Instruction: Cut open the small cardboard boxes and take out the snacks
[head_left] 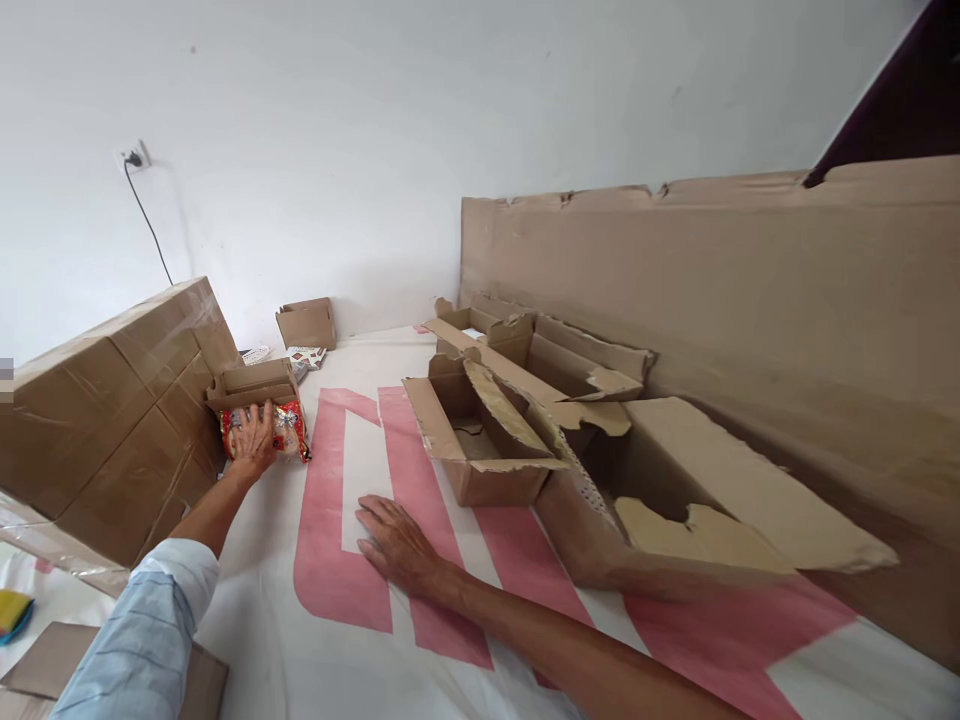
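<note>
My left hand [253, 440] reaches forward at the left, its fingers curved over a shiny red snack packet [291, 425] with a printed picture. The packet is pressed against the front of a small open cardboard box [259, 378]; my hand covers part of it, and my fingertips are partly hidden. My right hand [397, 545] lies flat and empty on the white cloth with pink-red print [337, 480], fingers stretched out. To its right stands an open cardboard box [495, 485] with torn flaps.
A stack of taped cartons [112, 420] rises at the left. At the right, a larger open box [600, 560] and a long cardboard panel [712, 270] stand near the wall. Farther back are another small box [307, 325] and a patterned packet [307, 356]. A black cord [150, 225] hangs from a socket.
</note>
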